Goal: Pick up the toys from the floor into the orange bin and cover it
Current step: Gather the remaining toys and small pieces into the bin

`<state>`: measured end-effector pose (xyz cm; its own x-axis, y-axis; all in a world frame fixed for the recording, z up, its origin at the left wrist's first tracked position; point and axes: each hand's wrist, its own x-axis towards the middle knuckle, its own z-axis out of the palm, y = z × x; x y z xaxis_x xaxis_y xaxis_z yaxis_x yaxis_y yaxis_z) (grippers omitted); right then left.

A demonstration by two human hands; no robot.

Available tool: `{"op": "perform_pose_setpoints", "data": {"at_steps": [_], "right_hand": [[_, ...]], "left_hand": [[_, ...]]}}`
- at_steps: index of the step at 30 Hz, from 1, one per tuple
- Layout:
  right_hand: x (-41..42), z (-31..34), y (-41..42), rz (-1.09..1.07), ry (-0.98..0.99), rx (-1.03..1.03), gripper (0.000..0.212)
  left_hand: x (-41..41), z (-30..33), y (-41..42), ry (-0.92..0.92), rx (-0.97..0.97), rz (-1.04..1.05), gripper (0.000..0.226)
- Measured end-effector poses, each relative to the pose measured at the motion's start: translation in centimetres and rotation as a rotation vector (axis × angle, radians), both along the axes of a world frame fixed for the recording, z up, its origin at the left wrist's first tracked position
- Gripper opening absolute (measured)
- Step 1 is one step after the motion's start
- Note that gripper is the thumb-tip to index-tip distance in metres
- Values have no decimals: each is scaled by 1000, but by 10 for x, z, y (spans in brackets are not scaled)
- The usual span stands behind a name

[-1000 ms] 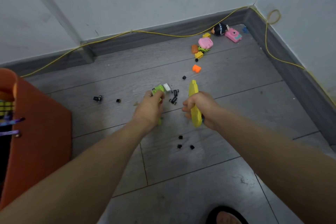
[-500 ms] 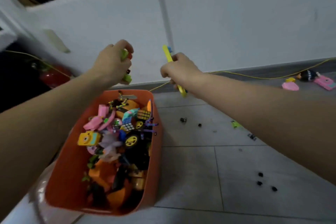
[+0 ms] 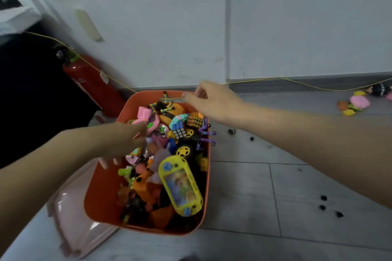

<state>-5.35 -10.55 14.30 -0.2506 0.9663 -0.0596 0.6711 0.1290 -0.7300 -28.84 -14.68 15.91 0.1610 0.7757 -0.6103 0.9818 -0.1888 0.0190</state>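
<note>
Over the orange bin [image 3: 101,203] both hands hung empty; left hand [image 3: 127,140] fingers spread, right hand [image 3: 212,99] loosely curled.

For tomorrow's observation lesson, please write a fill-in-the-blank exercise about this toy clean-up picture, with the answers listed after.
1. The toys are piled inside a bin whose colour is ____.
2. The yellow handheld game lies inside the ____.
3. The red fire extinguisher leans against the ____.
4. The small black pieces lie scattered on the ____.

Missing words: orange; bin; wall; floor
</note>
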Motion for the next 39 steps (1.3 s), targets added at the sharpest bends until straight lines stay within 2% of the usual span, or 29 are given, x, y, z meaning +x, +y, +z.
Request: {"op": "perform_pose_setpoints", "data": {"at_steps": [2, 3, 4, 5, 7, 10, 12, 14, 17, 22, 24, 27, 32, 35, 39], "right_hand": [[23, -2, 16, -86, -8, 10, 41], [34, -5, 22, -113, -28, 11, 40], [49, -8, 26, -140, -52, 14, 39], [62, -14, 29, -162, -81, 13, 40], [97, -29, 31, -192, -164, -11, 41], [157, -56, 28, -218, -298, -126, 39], [194, -74, 23, -233, -385, -210, 47], [235, -93, 15, -265, -451, -283, 58], [298, -127, 7, -339, -500, -367, 66], [384, -179, 7, -501, -462, -459, 71], [410, -193, 15, -566, -445, -467, 70], [447, -212, 39, -654, -415, -376, 65], [506, -241, 79, -728, -396, -267, 59], [542, -249, 94, -752, -431, -185, 61], [575, -256, 124, -764, -411, -203, 63]], "left_hand": [[18, 9, 17, -105, 296, 20, 43], [26, 11, 26, -130, 405, -70, 51], [40, 13, 36, -216, 452, -121, 46], [56, 16, 46, -255, 493, -82, 37], [101, 16, 62, -164, 449, -122, 26], [179, -3, 79, -215, 413, -229, 25], [227, -26, 88, -241, 368, -278, 24], [274, -56, 95, -222, 280, -322, 37], [343, -101, 100, -257, 127, -267, 66], [423, -176, 107, -220, -10, -199, 104], [449, -196, 109, -185, -7, -221, 113], [494, -218, 124, -234, 41, -230, 119], [564, -251, 160, -290, 206, -341, 129], [589, -259, 181, -334, 235, -340, 130], [609, -274, 193, -338, 271, -406, 125]]}}
